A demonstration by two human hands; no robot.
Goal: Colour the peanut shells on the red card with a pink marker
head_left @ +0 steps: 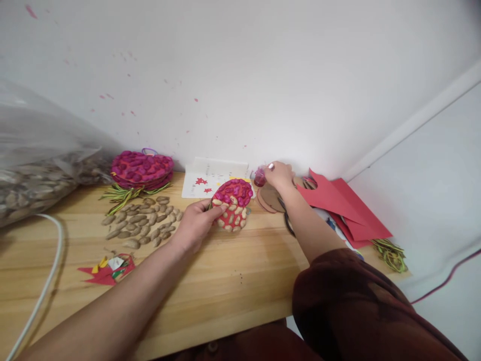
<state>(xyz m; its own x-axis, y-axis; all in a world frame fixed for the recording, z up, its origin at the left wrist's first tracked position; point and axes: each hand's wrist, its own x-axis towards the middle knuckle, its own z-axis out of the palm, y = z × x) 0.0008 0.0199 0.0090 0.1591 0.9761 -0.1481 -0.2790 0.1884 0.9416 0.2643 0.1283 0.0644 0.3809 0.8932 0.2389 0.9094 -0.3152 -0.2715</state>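
Note:
My left hand holds a round red disc by its left edge, thumb on top. Peanuts in their shells cover the disc; those on the upper part are magenta, those on the lower part bare tan. At a small jar of magenta liquid, my right hand has its fingers closed together. What they grip, if anything, is hidden. Brown round discs lie under and beside the right hand. Left of my left hand, many loose peanuts are spread on the wooden table.
A stack of magenta peanut-covered discs stands at the back left beside green stems. A plastic bag of peanuts fills the far left, near a white cable. Red paper lies right, paper scraps front left.

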